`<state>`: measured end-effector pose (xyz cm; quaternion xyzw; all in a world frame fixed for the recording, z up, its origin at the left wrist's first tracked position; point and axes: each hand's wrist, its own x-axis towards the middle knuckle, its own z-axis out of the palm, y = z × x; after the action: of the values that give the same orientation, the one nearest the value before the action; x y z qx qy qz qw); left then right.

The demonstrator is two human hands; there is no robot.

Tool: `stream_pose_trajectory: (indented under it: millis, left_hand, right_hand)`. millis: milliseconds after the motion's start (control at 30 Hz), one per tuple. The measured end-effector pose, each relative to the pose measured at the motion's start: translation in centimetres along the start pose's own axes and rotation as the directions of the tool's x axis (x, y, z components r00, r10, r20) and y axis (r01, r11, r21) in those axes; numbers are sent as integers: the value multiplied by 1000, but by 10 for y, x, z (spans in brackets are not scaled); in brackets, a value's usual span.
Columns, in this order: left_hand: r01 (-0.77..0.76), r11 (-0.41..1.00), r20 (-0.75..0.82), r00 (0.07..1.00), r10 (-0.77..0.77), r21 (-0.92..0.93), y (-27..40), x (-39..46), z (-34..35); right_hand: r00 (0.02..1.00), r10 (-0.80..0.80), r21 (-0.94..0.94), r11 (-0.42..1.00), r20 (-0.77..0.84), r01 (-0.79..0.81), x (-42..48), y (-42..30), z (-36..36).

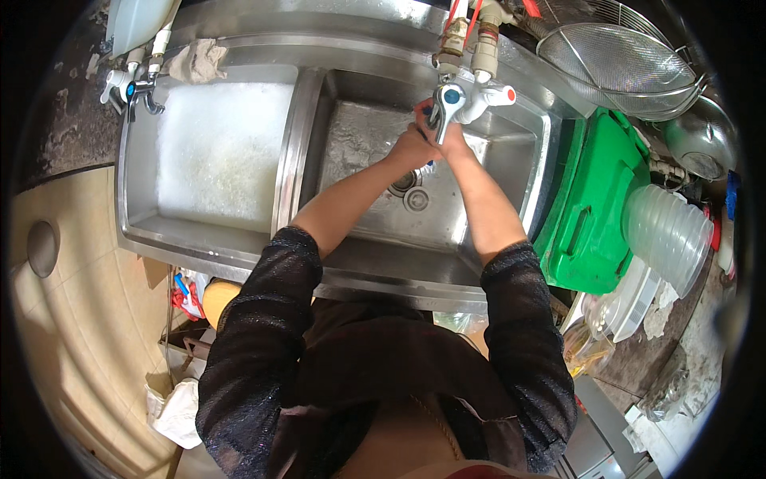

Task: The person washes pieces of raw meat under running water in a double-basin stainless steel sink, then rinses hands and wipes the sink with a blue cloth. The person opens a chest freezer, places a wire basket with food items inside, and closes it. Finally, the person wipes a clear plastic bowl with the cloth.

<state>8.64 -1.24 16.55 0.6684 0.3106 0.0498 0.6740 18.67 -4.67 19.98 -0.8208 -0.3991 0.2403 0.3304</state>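
Both my hands meet under the metal tap (pixel 447 105) over the right basin (pixel 365 143) of a stainless steel double sink. My left hand (pixel 414 148) lies against the other, its fingers around something small with dark blue parts that I cannot make out. The tap partly covers my right hand (pixel 453 141), so its fingers are mostly hidden. Below the hands are the drain (pixel 404 182) and a round metal strainer (pixel 416 199) on the basin floor. White foam (pixel 221 143) fills much of the left basin.
A cloth (pixel 196 61) lies on the sink's back rim, beside a second tap (pixel 140 90). On the right stand a green plastic bin (pixel 598 203), stacked clear plastic bowls (pixel 667 233) and wire mesh strainers (pixel 622 66). White pipes (pixel 486 54) run down behind the right basin.
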Motion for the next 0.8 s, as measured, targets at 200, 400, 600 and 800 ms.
stream_pose_trajectory:
  millis: [200,400,600,800]
  left_hand:
    - [-5,1000,-188,982,10,28,12,-17,9]
    - [607,-175,625,778,-72,-775,83,-74,-13]
    - [679,314,693,716,-80,-664,56,-60,-27]
    - [210,975,233,954,-186,-79,48,-28,-20]
  right_hand:
    - [971,238,548,809,31,-215,-10,12,-11]
    - [934,27,918,-197,357,-345,-60,-26,-22]
    - [855,171,815,259,490,-519,-28,4,-27]
    - [996,-81,21,996,-22,82,-7,-7,-13]
